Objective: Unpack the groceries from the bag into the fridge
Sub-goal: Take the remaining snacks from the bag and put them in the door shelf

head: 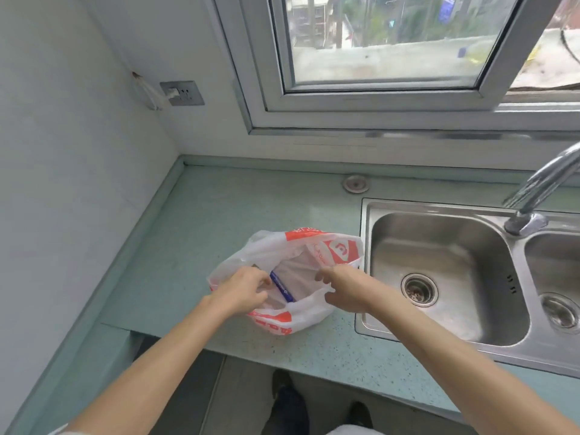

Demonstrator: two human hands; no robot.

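A white plastic grocery bag [317, 246] with orange-red print sits on the pale green counter [219, 221], just left of the sink. Its mouth is spread wide. My left hand [243, 288] grips the bag's left rim with curled fingers. My right hand [345, 287] pinches the right rim and holds it apart. Inside the bag a blue-wrapped package [281, 287] lies slanted against the left side; the other contents are hidden by the plastic. No fridge is in view.
A double steel sink [439, 265] lies right of the bag, with a chrome tap [539, 186] above it. A window [392, 51] runs along the back wall. A wall socket [182, 93] sits on the left. The counter's front edge is close to my body.
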